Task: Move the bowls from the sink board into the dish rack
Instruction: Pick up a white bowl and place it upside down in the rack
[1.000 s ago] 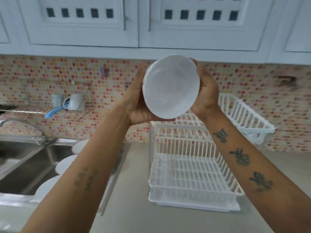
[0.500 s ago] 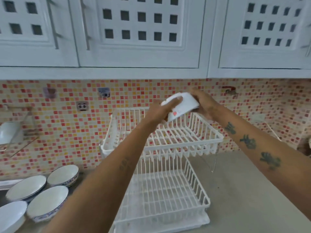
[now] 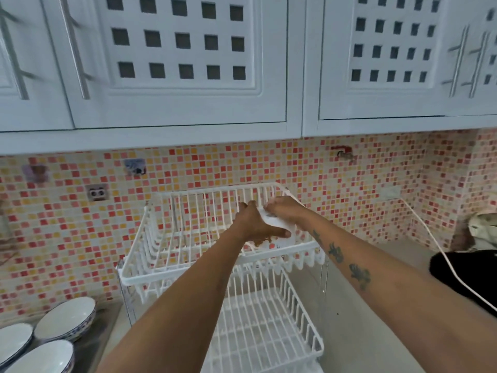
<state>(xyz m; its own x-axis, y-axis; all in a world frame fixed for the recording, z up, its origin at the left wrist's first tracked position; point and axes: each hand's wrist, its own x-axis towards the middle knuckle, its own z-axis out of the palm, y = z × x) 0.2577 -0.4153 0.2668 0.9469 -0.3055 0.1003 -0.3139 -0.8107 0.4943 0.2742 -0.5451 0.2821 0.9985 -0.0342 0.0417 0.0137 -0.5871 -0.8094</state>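
Observation:
A white two-tier dish rack (image 3: 166,246) stands on the counter against the tiled wall. Both my hands hold one white bowl (image 3: 277,224) inside the right part of the rack's upper tier. My left hand (image 3: 255,222) grips its left side and my right hand (image 3: 285,211) covers its top and right side, so most of the bowl is hidden. I cannot tell if the bowl touches the tier's wires. Three white bowls with blue-patterned rims (image 3: 66,317) sit upright on the sink board at the lower left. The lower tier (image 3: 269,329) holds nothing.
White wall cabinets (image 3: 172,63) hang low above the rack. A white cable (image 3: 435,249) runs down the counter to a black object (image 3: 468,275) at the right edge. Grey counter (image 3: 363,319) lies right of the rack.
The bowl, held up facing me a second ago, has been turned over and lowered into the right side of the rack's upper tier. The view has swung right, towards the rack.

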